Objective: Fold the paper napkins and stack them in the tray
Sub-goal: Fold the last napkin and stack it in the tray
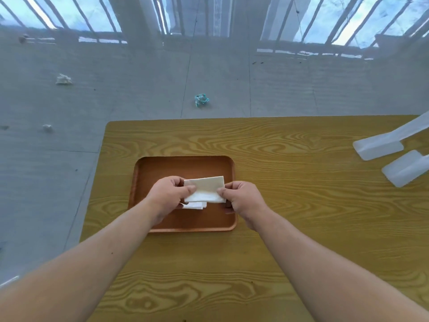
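Observation:
A white paper napkin, folded into a rectangle, is held just above the brown tray. My left hand pinches its left edge and my right hand pinches its right edge. Under the held napkin, the corner of another folded white napkin lies on the tray floor, mostly hidden by my left hand. The tray sits on the wooden table, left of its middle.
A translucent white plastic object with two flat pads rests at the table's right edge. Beyond the table, crumpled paper scraps lie on the grey floor. The table's left edge runs close to the tray.

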The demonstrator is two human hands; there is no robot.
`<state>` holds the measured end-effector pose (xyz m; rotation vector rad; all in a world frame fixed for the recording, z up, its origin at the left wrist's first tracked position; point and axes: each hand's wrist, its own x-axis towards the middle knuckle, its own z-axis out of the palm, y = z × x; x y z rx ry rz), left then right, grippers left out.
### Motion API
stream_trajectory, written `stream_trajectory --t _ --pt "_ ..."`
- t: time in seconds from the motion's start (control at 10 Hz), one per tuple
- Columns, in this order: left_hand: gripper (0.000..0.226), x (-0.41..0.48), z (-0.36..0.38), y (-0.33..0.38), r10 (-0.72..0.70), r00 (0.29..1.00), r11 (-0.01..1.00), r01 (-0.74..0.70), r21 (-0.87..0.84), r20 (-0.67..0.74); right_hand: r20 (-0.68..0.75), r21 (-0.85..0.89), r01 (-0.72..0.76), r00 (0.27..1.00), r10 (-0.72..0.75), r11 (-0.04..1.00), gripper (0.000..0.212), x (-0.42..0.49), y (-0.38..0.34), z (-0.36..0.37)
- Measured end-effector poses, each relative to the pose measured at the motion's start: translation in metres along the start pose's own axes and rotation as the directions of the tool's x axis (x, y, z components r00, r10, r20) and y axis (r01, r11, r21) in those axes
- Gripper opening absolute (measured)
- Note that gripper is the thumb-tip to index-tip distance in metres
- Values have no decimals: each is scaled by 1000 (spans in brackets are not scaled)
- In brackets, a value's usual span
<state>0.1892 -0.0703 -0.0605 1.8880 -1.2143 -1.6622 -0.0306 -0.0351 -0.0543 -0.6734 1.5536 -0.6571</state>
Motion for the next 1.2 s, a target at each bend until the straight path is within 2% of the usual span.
stream_trajectory --t 0.1,0.2,0.3,0.4,0.5,0.7,1.0,1.1,1.2 --pt "19 4 -22 -17 27 990 995 -14 100 -135 26 -137 28 999 -24 990 15 6 -5 24" --pt "28 8 -37 -31 55 975 972 -2 237 -217 36 -362 73 997 -64 929 23 10 -8 43" --pt "32 10 -44 -37 114 964 914 -8 405 -240 37 -603 138 989 -146 786 31 11 -10 53" --pt "36 9 -44 -38 150 960 851 -3 524 -237 56 -744 169 980 -192 646 33 9 -11 61" --pt "34 8 -40 -38 168 958 824 -6 566 -234 66 -822 181 972 -225 540 34 11 -8 63" --pt "34 4 -40 -38 264 942 750 -65 659 -208 87 -897 201 953 -289 393 35 14 0 63" --pt "33 -1 -39 -32 337 922 692 -105 714 -191 111 -910 227 940 -323 348 34 12 0 62" --pt "40 -3 -39 -28 446 882 619 -184 763 -150 135 -901 291 894 -427 323 31 8 -3 58" --pt "64 -10 -41 -16 534 835 534 -209 819 -135 131 -889 354 805 -579 290 34 0 -15 50"
